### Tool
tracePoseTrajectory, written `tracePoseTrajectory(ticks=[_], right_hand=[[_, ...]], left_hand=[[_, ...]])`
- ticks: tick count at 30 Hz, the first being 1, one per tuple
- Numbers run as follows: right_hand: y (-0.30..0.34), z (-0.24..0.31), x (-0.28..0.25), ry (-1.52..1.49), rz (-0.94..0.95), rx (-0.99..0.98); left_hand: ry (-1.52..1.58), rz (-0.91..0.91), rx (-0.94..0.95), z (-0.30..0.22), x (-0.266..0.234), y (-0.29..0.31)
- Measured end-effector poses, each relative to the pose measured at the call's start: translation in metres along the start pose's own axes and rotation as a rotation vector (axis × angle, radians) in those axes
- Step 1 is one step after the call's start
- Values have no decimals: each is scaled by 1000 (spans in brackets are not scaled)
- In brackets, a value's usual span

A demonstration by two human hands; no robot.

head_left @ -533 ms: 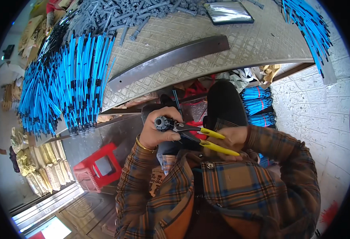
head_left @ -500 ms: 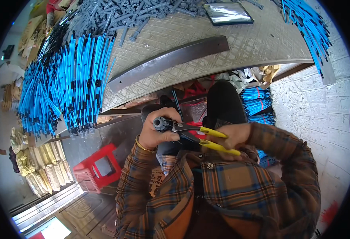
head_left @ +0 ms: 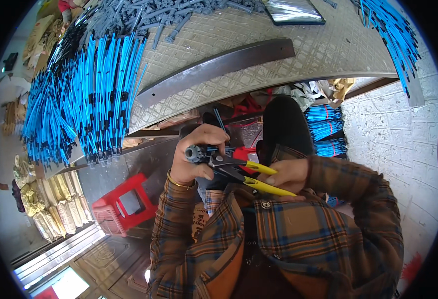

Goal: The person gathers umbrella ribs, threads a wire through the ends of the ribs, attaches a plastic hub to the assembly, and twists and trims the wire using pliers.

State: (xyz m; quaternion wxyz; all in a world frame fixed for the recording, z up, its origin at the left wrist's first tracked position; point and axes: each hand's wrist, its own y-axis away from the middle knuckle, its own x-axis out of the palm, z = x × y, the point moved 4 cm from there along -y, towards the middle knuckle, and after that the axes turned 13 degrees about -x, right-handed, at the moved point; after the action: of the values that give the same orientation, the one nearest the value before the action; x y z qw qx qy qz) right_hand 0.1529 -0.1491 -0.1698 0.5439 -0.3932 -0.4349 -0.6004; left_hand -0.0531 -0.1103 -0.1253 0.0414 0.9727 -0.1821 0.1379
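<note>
My left hand [head_left: 181,164] is closed around a grey plastic part [head_left: 195,154], whose round hollow end points up. Thin blue-and-black rods [head_left: 218,117] stick out beyond that hand; whether it holds them I cannot tell. In my right hand [head_left: 290,173] are pliers [head_left: 265,186] with yellow handles and dark jaws. The handles are spread a little apart. The jaws lie against or just beside the grey part, close to my left fingers, and what is between them is hidden.
Ahead, a patterned table [head_left: 328,55] bears a curved metal bar [head_left: 219,68], a heap of grey plastic parts [head_left: 149,12], a dark-framed tablet-like object [head_left: 295,12] and bundles of blue rods [head_left: 99,94]. A red stool [head_left: 124,204] stands at left; tied blue bundles [head_left: 325,130] lie beneath the table.
The pliers' jaws have moved left, closer to the grey part, and my right fingers sit closer around the handles. The whole view has shifted slightly. My left hand keeps its grip.
</note>
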Motion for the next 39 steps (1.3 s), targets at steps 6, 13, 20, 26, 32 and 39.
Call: tracePoseTrajectory(ticks=[6, 13, 20, 26, 32, 39], right_hand=[[-13, 19, 6, 218, 158, -51], [-9, 81, 56, 1958, -242, -374], [-2, 92, 64, 1918, -137, -316], [4, 38, 22, 142, -69, 114], [0, -2, 10, -352, 89, -36], [23, 77, 35, 441, -234, 67]], left_hand=[[-39, 125, 40, 5, -20, 3], [31, -32, -37, 9, -33, 11], [-39, -20, -46, 4, -29, 13], [-76, -19, -158, -4, -11, 10], [-82, 24, -168, -6, -3, 8], [-140, 186, -239, -15, 8, 0]])
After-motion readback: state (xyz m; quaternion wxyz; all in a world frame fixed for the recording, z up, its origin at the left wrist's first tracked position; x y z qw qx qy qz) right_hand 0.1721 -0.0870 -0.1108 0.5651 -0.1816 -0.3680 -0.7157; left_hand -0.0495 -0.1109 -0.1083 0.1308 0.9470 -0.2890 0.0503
